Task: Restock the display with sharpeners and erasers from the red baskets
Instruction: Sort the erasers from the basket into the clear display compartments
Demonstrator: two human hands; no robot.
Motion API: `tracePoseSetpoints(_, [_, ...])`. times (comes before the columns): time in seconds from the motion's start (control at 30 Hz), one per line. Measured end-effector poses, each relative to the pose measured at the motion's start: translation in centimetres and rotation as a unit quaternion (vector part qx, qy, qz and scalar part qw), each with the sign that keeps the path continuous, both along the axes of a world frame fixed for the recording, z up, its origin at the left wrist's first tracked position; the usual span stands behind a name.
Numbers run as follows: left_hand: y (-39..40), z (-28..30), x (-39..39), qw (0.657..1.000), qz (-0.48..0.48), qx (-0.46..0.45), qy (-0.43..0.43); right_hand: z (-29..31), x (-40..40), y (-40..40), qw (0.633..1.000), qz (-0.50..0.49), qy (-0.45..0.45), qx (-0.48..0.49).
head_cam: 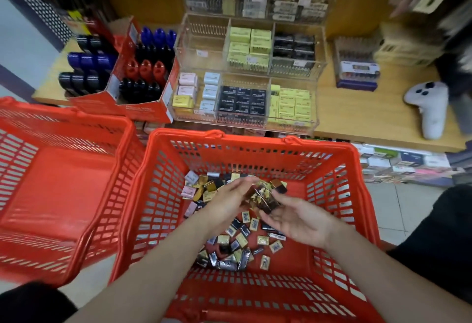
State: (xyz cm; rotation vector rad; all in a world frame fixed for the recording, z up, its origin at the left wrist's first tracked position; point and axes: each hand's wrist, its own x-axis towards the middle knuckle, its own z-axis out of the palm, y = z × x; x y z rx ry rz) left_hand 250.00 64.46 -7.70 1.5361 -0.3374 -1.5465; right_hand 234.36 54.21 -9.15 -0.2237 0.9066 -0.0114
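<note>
Looking down, I see two red baskets side by side on the floor: the left basket holds nothing I can make out, and the right basket has a loose scatter of small wrapped erasers across its bottom, black, gold, pink and barcoded ones, too many and too jumbled for me to count. My left hand and right hand meet above that scatter, and between them I hold a small stack of dark, gold-patterned packets; the left fingers curl over the top of it and the right fingers cup it from beneath, so both are closed on it. Beyond the basket, on the wooden worktop, stands a clear acrylic display of three stepped tiers, each tier split into three compartments. The front tier carries pastel, black and yellow blocks; the middle tier's left compartment looks bare, beside yellow and black ones; the top tier is blurred. To its left, a red cardboard box holds rows of black, red and blue items.
</note>
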Motion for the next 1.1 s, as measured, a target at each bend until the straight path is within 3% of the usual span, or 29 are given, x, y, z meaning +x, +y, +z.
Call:
tracePoseSetpoints(0.1, [0.5,0.4,-0.2,0.998,0.012,-0.015,0.054,1.0,0.0,0.6,0.999,-0.001,-0.052,0.017])
tracePoseSetpoints(0.23, [1.0,0.4,-0.6,0.998,-0.032,-0.010,-0.052,2.0,0.4,1.6,0.999,0.029,-0.040,-0.004])
tracePoseSetpoints(0.37, [1.4,0.7,-0.7,0.997,0.011,0.013,-0.075,2.8,0.8,2.3,0.998,0.020,0.015,-0.051])
tracePoseSetpoints(0.5, [1.3,0.9,-0.8,0.995,0.070,0.036,-0.067,2.6,1.4,2.7,0.972,0.047,0.072,-0.221])
tracePoseSetpoints(0.63, [1.8,1.7,-0.8,0.997,0.053,0.051,-0.012,3.6,1.1,1.9,0.881,0.152,0.137,-0.426])
tracePoseSetpoints(0.77, [1.7,5.0,0.7,0.994,-0.079,0.031,-0.075,8.3,0.7,-0.4,0.692,0.404,0.114,-0.587])
tracePoseSetpoints(0.8, [1.5,6.2,1.0,0.991,-0.100,0.018,-0.087,9.8,0.9,-0.7,0.668,0.427,0.106,-0.600])
tracePoseSetpoints(0.87, [0.9,8.9,1.4,0.989,-0.111,-0.009,-0.099,12.5,1.3,-1.0,0.663,0.405,0.102,-0.621])
tracePoseSetpoints(0.97, [0.4,12.8,1.4,0.993,-0.057,-0.052,-0.091,16.1,1.9,-1.1,0.671,0.283,0.124,-0.674])
tracePoseSetpoints(1.03, [0.5,15.3,1.0,0.993,-0.025,-0.080,-0.083,18.3,1.7,-0.5,0.725,0.181,0.107,-0.655])
tracePoseSetpoints(1.1, [0.4,16.9,0.8,0.992,-0.022,-0.094,-0.076,19.7,2.0,0.0,0.773,0.149,0.086,-0.611])
